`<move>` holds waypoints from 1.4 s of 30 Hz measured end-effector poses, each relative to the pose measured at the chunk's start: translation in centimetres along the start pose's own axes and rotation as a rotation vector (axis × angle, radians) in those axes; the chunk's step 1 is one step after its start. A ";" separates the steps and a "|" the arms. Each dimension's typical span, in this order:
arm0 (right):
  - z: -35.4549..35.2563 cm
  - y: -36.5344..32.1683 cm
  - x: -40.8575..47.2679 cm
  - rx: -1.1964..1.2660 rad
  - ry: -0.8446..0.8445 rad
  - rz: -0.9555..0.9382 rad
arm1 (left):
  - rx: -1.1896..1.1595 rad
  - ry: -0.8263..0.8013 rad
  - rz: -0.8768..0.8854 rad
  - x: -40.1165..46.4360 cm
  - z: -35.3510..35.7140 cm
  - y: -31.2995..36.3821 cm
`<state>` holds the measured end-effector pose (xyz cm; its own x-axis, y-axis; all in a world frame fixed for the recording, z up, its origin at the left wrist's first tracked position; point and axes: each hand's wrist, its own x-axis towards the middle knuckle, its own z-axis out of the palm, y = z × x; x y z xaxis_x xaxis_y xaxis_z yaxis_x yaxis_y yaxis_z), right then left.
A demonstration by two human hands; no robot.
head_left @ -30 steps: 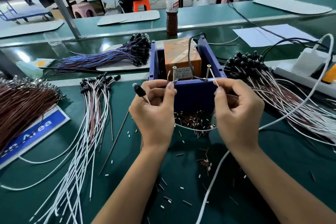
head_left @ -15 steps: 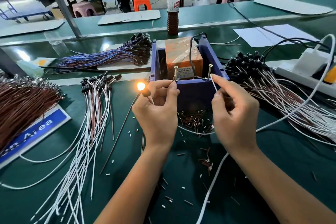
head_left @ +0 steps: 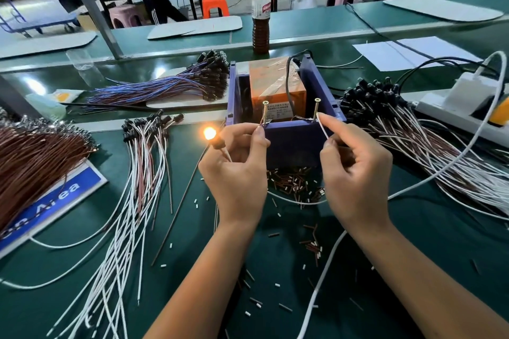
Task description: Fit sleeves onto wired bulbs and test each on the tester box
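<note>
Left hand (head_left: 237,173): fingers curled, pinching the wired bulb (head_left: 210,135) by its lead, one bare end held at the left screw (head_left: 265,112) of the tester box (head_left: 286,129). Bulb lit orange, sticking out just left of the thumb, black sleeve (head_left: 219,143) below the glow.

Right hand (head_left: 355,170): thumb and forefinger pinching the white lead (head_left: 322,129), tip held at the right screw (head_left: 316,109); other fingers curled.

Tester box: blue open bin directly beyond both hands, orange block (head_left: 275,82) inside, two upright screws on the near wall.

Between and below the hands: scattered short brown and white sleeve pieces (head_left: 294,184) on the green counter (head_left: 440,228).

Left of the left hand: loose white and brown wired bulbs (head_left: 143,162); further left, a brown wire bundle (head_left: 35,157) over a blue sign (head_left: 52,203).

Beyond the left hand: blue-wired bundle (head_left: 170,85).

Right of the right hand: heap of black-capped bulbs (head_left: 374,99) on white wires; white power strip (head_left: 462,110) further right.

Behind the box: bottle (head_left: 260,16) of brown liquid.
</note>
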<state>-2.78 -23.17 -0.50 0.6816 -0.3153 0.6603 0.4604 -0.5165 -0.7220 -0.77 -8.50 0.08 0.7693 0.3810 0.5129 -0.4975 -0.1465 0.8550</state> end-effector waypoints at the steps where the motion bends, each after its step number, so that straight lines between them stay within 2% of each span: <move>1: 0.0 0.0 0.0 0.003 -0.002 0.001 | 0.001 -0.001 0.001 0.0 0.0 0.0; 9: 0.0 0.3 0.0 0.007 -0.005 -0.002 | -0.011 0.004 -0.008 -0.1 0.0 0.0; 14: -0.1 0.7 0.0 0.066 -0.001 0.056 | -0.057 0.049 0.047 -0.3 -0.1 0.5; 18: -1.4 0.6 0.5 0.104 0.084 0.078 | -0.158 0.055 0.042 -0.9 0.7 1.7; 21: -3.7 0.7 1.1 0.065 0.169 0.122 | -0.183 -0.036 -0.013 -1.6 2.9 3.4; 25: -8.7 1.0 2.3 -0.021 0.323 0.135 | -0.323 -0.263 -0.206 -3.1 8.1 6.3; 28: -14.6 2.2 4.0 -0.143 0.512 0.153 | -0.504 -0.396 -0.495 -3.8 12.2 8.7; 31: -21.3 4.2 5.8 -0.443 0.629 0.388 | -0.612 -0.494 -0.800 -4.3 16.0 10.3; 33: -23.9 4.5 6.1 -0.658 0.589 0.494 | -0.558 -0.568 -0.855 -5.1 18.6 10.7; 34: -24.0 4.0 5.9 -0.744 0.528 0.419 | -0.491 -0.610 -0.857 -5.6 19.8 11.0; 37: -22.1 2.1 5.0 -0.945 0.243 -0.033 | -0.308 -0.702 -0.864 -7.0 22.5 11.6; 38: -21.4 1.7 4.6 -0.951 0.113 -0.082 | -0.294 -0.727 -0.875 -7.3 23.1 11.7; 40: -20.7 1.6 4.2 -0.858 -0.113 -0.003 | -0.287 -0.758 -0.876 -7.5 24.1 11.5; 42: -20.8 2.6 3.9 -0.760 -0.190 0.096 | -0.227 -0.790 -0.821 -7.5 24.7 11.0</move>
<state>-10.74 -42.27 4.56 0.8156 -0.2802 0.5063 -0.0738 -0.9181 -0.3893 -2.08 -35.48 7.55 0.8899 -0.4018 -0.2159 0.2681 0.0777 0.9603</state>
